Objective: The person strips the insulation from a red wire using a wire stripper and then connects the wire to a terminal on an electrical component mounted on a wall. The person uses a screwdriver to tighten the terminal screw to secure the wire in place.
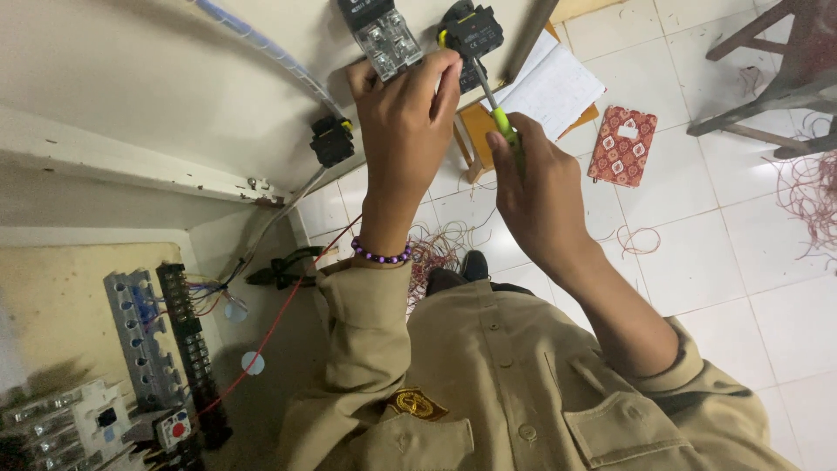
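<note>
My left hand (405, 113), a purple bead bracelet on its wrist, presses its fingertips against a black switch block (471, 35) mounted on the cream cabinet door (174, 87). My right hand (536, 187) grips a screwdriver (501, 118) with a yellow-green handle. The shaft points up and its tip sits at the underside of that black block. A clear-fronted grey device (384, 39) is fixed just left of my left fingers. A second black block (332, 139) sits lower on the door edge with a cable running from it.
The open cabinet at lower left holds a terminal strip (187, 349), a perforated metal rail (139, 340) and grey contactors (70, 427). Black pliers (283, 266) rest on the cabinet's edge. White floor tiles carry papers (549, 87), a patterned red notebook (622, 146), tangled red wire (811, 192) and wooden furniture legs (767, 78).
</note>
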